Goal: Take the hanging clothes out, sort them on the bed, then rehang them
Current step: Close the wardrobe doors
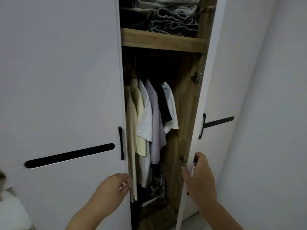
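At wardrobe, doors part open: step one, no garment out yet.
Your right hand [200,173] curls round the right door [214,90] edge near its lower handle; your left hand [114,185] sits at the left door [66,80] edge, fingers bent around it, touching the beige garment. Hanging clothes [149,117] fill the gap, from 12 o'clock of your left hand to 10 o'clock of your right, under the shelf [162,41]. Next, probably: swing both doors wide, then reach for the hangers; the rail is too dark to see.
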Tool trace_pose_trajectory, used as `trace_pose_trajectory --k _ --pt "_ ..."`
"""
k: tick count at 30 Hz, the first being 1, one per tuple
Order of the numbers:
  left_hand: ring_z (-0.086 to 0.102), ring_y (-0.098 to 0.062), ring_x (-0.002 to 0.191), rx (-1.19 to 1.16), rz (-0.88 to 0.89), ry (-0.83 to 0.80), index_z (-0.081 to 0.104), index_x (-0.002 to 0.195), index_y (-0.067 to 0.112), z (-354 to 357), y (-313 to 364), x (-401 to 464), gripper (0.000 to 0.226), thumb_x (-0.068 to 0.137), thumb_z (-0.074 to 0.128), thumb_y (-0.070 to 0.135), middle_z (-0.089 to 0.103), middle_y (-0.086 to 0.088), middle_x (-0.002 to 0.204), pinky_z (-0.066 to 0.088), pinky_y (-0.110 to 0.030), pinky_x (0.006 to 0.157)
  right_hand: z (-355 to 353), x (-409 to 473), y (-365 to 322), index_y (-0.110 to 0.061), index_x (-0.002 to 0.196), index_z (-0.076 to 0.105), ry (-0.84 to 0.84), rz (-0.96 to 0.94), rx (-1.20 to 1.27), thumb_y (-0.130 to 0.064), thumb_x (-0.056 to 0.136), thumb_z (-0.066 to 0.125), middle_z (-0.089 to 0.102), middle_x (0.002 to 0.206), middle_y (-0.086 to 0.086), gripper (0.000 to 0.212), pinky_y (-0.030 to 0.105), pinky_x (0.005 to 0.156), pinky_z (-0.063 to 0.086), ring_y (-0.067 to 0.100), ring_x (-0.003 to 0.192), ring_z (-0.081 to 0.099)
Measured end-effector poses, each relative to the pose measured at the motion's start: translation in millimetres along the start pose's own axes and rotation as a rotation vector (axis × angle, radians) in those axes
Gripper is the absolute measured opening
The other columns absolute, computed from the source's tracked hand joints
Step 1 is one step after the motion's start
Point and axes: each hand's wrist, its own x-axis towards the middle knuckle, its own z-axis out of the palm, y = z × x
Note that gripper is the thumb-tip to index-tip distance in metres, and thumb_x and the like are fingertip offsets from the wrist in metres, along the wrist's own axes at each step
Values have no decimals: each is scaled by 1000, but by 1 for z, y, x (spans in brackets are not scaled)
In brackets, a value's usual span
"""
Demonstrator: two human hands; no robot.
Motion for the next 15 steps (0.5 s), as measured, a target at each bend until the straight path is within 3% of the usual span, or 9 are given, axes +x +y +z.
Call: trace_pose_trajectory --k 3,9,12,15 --pt "57 2 92 10 -27 55 46 88 42 -20 -27 -13 18 94 48 25 58 18 100 42 -9 77 28 1 -25 -12 125 41 -23 -15 10 -22 85 65 47 107 -4 47 20 84 40 7 95 46" --pt "57 4 88 9 -98 124 41 82 48 -48 -70 -34 26 94 48 26 57 22 97 38 -5 70 69 15 -65 -7 117 41 -88 -33 5 -14 86 63 49 108 6 38 20 76 39 11 86 45" --pt "59 4 88 1 -144 121 39 78 51 -57 -86 -40 32 93 49 25 58 20 98 40 -6 72 86 23 -78 -7 114 39 -139 -43 -23 -16 85 66 48 107 8 41 25 73 43 19 88 51" --pt "57 6 88 6 -169 137 36 78 52 -63 -98 -43 32 94 49 27 56 22 98 39 -4 72 103 32 -89 -7 115 38 -183 -48 -36 -19 83 69 47 111 9 47 32 80 48 24 98 54"
